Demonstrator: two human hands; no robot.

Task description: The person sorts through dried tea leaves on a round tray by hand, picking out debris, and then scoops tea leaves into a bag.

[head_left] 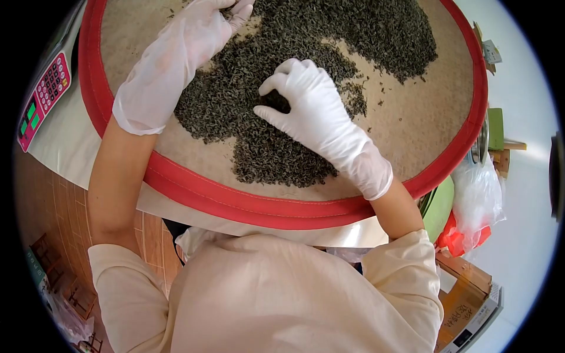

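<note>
Dark, dried tea leaves lie in loose heaps on a large round tray with a pale bottom and a red cloth rim. My left hand, in a thin white glove, is at the far left of the heap, partly cut off by the top of the view. Its fingers are curled, and some dark leaves show between them. My right hand, also gloved, rests low over the middle of the heap. Its thumb and fingers stand apart in a curve, with leaves visible in the gap.
A pink-framed scale with a keypad stands left of the tray. To the right are a clear plastic bag, a red bag, a green object and a cardboard box. The tray sits on a pale tabletop.
</note>
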